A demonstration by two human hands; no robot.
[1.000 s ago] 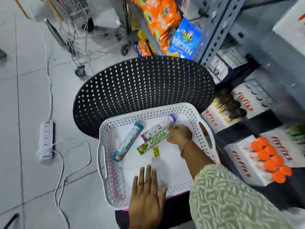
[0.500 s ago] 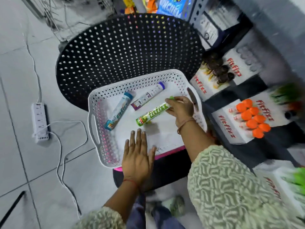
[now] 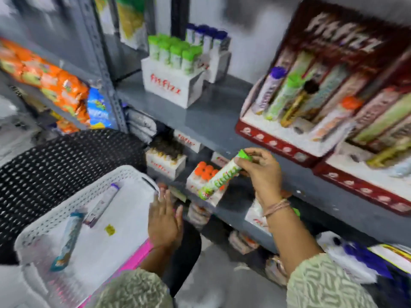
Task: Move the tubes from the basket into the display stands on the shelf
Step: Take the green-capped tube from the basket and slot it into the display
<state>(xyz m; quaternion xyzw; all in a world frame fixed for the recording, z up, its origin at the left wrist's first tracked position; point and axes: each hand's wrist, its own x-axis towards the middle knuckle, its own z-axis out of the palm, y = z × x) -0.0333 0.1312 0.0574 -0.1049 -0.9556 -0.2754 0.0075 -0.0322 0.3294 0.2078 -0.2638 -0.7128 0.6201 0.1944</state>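
Gripping the green-capped tube near its cap, her right hand should probably upend it before slotting it beside the green-capped tubes in the white display stand, left hand open.

Green-capped tube w/ green lettering, held by right hand. White perforated basket: purple-cap tube, teal tube, yellow scrap. Black dotted chair far left. Red-white stand right. Sleeves pale green, wavy print.
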